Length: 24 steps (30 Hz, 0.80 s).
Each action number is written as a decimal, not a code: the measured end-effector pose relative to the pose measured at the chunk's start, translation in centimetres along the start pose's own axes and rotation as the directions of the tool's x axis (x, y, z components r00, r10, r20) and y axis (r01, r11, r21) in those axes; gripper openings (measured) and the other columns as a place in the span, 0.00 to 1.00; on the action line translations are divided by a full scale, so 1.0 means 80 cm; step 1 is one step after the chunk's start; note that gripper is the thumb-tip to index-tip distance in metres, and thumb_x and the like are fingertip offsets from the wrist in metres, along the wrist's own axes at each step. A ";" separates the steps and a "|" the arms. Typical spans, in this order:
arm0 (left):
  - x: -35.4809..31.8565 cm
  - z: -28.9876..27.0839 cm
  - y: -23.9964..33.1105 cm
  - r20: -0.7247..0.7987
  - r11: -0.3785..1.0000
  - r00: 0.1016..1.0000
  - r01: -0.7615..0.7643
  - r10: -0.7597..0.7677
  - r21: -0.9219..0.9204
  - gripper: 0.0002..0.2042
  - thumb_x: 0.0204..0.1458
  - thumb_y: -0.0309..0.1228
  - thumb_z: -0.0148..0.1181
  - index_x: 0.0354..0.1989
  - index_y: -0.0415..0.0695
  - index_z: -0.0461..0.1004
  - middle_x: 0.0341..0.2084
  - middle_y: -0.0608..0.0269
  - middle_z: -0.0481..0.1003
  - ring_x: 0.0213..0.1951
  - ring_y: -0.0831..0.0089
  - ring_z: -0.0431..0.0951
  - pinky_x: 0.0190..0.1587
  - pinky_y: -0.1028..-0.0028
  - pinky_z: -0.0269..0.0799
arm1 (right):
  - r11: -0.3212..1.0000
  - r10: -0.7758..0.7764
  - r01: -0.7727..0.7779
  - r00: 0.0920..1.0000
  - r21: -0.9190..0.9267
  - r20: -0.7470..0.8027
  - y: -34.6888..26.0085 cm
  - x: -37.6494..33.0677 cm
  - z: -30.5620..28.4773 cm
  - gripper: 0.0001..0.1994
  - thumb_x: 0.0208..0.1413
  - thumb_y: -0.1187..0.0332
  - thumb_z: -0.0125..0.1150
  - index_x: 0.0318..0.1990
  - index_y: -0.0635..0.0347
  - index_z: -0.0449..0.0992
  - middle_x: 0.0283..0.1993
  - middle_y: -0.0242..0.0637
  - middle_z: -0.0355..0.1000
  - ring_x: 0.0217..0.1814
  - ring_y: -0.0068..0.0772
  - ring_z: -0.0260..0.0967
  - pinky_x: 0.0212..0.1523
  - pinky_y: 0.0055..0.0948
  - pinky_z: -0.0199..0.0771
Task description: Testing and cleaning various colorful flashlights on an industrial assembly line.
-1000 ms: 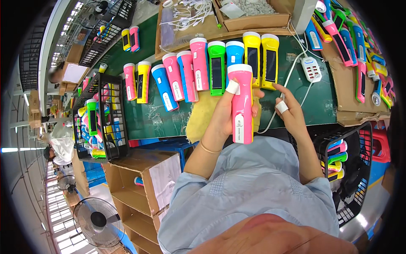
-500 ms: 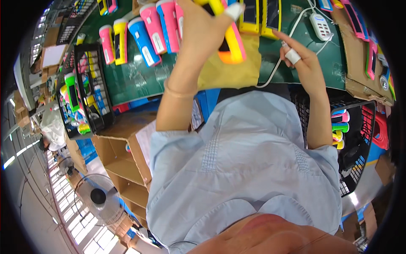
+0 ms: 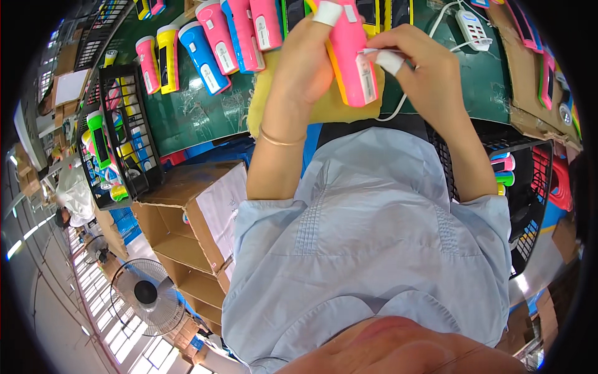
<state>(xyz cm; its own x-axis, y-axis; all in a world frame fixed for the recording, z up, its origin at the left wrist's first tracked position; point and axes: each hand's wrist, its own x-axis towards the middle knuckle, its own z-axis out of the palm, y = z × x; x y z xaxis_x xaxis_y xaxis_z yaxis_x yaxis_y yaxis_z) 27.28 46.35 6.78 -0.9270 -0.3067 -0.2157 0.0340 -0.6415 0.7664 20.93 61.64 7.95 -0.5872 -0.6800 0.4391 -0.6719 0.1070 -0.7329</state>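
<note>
My left hand [image 3: 305, 65] is closed around a pink and yellow flashlight [image 3: 352, 59], tilted above a yellow cloth [image 3: 268, 87] on the green table. Its pink side with a white label strip faces up. White tape wraps the left thumb. My right hand [image 3: 430, 71] reaches the flashlight's right side, thumb and forefinger pinched together near the label. White wrapping covers a right finger too, and whatever lies between the fingertips is too small to make out. Left of the hands, several flashlights lie in a row, among them a blue one [image 3: 204, 59] and a pink one [image 3: 217, 34].
A white charging hub [image 3: 473, 31] with cables lies at the right on the green table [image 3: 187, 118]. Black crates [image 3: 134, 181] holding flashlights stand at left and right. Cardboard [image 3: 542, 118] borders the table's right side. Below left are a cardboard shelf [image 3: 171, 212] and a fan [image 3: 144, 293].
The flashlight in my left hand has turned from its yellow, dark-panelled side to its pink labelled side. My right hand has moved left, from beside the yellow flashlights to the held one.
</note>
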 end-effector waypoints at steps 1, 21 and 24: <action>0.013 -0.020 -0.014 0.420 0.937 0.860 -0.345 0.289 0.063 0.14 0.58 0.39 0.49 0.43 0.40 0.68 0.35 0.62 0.71 0.36 0.74 0.72 0.40 0.75 0.70 | 0.970 -0.174 0.168 0.985 -0.175 -0.017 -0.007 0.003 0.002 0.06 0.46 0.76 0.60 0.33 0.65 0.74 0.31 0.38 0.70 0.34 0.33 0.70 0.34 0.23 0.68; 0.003 0.003 -0.028 0.202 0.684 0.900 -0.134 0.387 -0.717 0.29 0.50 0.60 0.45 0.46 0.45 0.65 0.26 0.67 0.66 0.28 0.73 0.62 0.35 0.73 0.61 | 0.875 -0.468 0.466 0.883 -0.128 0.013 -0.022 -0.038 0.021 0.19 0.30 0.70 0.66 0.37 0.60 0.74 0.26 0.34 0.63 0.26 0.32 0.63 0.23 0.26 0.62; 0.002 0.008 -0.030 0.222 0.782 0.753 -0.618 0.620 -0.089 0.39 0.42 0.68 0.47 0.46 0.39 0.64 0.27 0.61 0.69 0.30 0.69 0.69 0.38 0.69 0.66 | 1.000 -0.018 0.015 0.993 -0.021 -0.119 -0.006 -0.034 0.035 0.24 0.34 0.61 0.70 0.40 0.61 0.69 0.29 0.38 0.66 0.30 0.41 0.68 0.24 0.31 0.67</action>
<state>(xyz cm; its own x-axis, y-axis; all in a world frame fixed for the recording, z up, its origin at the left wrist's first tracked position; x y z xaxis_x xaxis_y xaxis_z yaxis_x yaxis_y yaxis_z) 26.86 48.30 5.26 -0.7596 -0.4722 0.4473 0.6322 -0.3744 0.6783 24.13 61.39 5.65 -0.6249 -0.5904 0.5108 -0.6901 0.1119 -0.7150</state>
